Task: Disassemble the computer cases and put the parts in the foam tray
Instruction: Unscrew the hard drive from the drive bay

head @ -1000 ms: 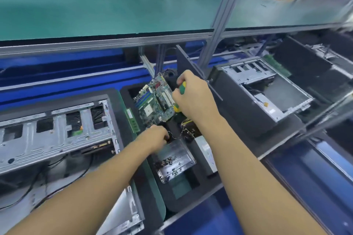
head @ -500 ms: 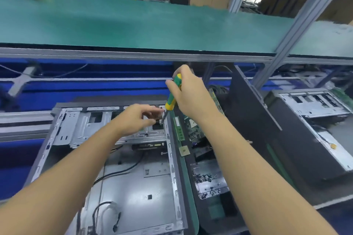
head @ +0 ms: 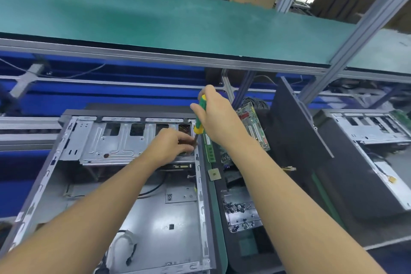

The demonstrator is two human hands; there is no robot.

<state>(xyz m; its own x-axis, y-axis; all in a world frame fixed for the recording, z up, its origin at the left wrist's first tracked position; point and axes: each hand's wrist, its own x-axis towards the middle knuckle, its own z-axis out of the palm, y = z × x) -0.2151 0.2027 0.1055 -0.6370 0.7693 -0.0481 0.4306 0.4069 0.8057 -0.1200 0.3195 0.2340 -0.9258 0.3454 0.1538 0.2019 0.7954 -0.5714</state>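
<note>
a: rt hand (head: 219, 115) doing what?
b: gripping screwdriver (head: 200, 115) by its green/yellow handle, pointing tip down at far-rt corner of computer case (head: 155, 224).
a: lft hand (head: 172, 145)?
b: curling fingers right by the shaft, inside case; can't tell if pinching anything.
a: foam tray (head: 255, 262)?
b: sitting just rt of case, holding motherboard (head: 251, 122), ram stick (head: 210, 147), cpu (head: 214, 173), loose screws (head: 236, 208).

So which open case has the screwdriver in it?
The left case: the right hand holds the screwdriver at its drive cage, left hand by the tip. Nobody touches the right case.
</note>
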